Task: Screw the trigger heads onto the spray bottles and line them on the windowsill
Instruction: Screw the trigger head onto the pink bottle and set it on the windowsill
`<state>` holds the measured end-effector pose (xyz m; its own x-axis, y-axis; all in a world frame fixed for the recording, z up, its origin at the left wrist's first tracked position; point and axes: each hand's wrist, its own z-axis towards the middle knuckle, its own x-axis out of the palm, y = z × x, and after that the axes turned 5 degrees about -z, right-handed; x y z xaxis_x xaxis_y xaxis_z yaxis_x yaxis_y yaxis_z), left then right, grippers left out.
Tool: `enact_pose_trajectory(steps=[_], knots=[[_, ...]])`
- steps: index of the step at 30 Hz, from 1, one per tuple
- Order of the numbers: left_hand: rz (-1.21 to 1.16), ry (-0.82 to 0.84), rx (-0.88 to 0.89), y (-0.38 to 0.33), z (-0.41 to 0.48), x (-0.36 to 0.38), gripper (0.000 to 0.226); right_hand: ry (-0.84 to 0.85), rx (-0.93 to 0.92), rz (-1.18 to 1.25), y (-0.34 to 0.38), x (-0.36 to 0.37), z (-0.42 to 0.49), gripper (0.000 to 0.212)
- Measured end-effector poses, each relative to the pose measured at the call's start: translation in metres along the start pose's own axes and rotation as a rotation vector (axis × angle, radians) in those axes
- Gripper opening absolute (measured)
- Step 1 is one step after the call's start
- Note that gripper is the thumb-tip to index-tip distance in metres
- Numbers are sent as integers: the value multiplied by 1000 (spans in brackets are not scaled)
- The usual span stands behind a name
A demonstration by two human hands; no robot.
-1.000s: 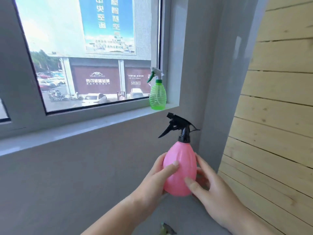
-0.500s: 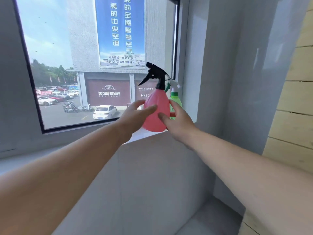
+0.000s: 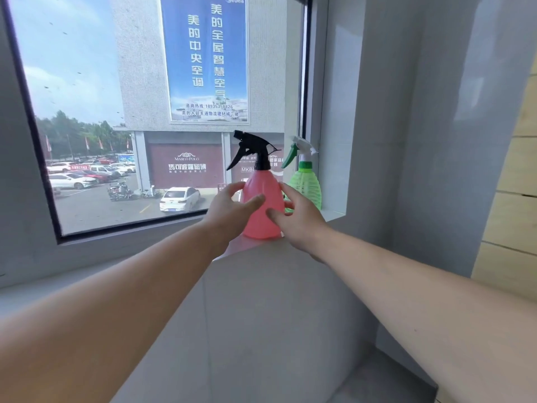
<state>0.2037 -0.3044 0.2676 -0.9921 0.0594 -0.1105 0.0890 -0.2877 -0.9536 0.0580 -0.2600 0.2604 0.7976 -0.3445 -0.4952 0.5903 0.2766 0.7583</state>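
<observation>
A pink spray bottle [image 3: 263, 196] with a black trigger head [image 3: 252, 151] stands upright on the grey windowsill [image 3: 334, 214]. My left hand [image 3: 229, 212] wraps its left side, thumb across the front. My right hand [image 3: 299, 221] holds its right side, thumb on the front. Just to the right, against the window frame, stands a green spray bottle [image 3: 306, 184] with a white and green trigger head [image 3: 299, 149]. Both trigger nozzles point left. The green bottle's base is partly hidden behind my right hand.
The window pane [image 3: 130, 112] rises right behind the sill, with a dark frame. A grey wall [image 3: 421, 141] closes the sill's right end, and pale wooden planks [image 3: 517, 213] stand further right. The sill runs on to the left below the glass.
Both hands carried the pink bottle up from low down and set its base on the sill beside the green bottle. The view moved closer to the window.
</observation>
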Motion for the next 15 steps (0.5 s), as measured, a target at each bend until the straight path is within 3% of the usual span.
enact_pose_trajectory(steps=[15], knots=[[57,-64,11,-6,-3,7,75,30,95,-19,-2,3,9,68]])
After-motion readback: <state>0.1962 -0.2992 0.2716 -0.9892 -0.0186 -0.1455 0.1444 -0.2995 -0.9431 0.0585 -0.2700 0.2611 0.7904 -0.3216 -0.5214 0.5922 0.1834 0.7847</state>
